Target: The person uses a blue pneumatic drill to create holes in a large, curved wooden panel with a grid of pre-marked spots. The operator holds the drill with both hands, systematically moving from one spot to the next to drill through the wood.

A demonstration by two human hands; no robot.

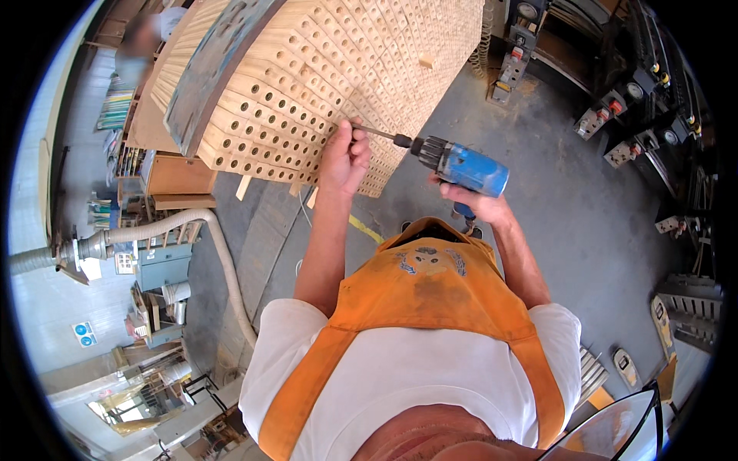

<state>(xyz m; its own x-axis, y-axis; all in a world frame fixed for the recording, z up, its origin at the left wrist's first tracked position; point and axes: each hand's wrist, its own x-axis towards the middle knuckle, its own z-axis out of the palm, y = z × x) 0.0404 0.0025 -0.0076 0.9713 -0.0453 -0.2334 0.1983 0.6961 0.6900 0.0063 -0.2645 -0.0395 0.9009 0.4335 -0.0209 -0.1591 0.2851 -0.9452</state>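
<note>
My right hand [478, 201] grips a blue cordless drill [475, 169] by its handle, with the black chuck turned to the left. A long thin driver bit [380, 134] reaches from the chuck to my left hand [346, 160]. The fingers of that hand are curled closed around the bit's tip; whether a small part is pinched there is hidden. Just beyond stands a large stack of pale wooden pieces [315, 71] with rows of round holes. Holes toward its lower left have dark rings in them, while many farther up look plain.
A worn metal bar [201, 92] runs along the stack's left side. A flexible hose [223, 257] curves over the floor at left. Dark machinery with gauges [634, 92] lines the right. Another person [144, 37] is at the far upper left. Wooden offcuts [244, 187] stick out below the stack.
</note>
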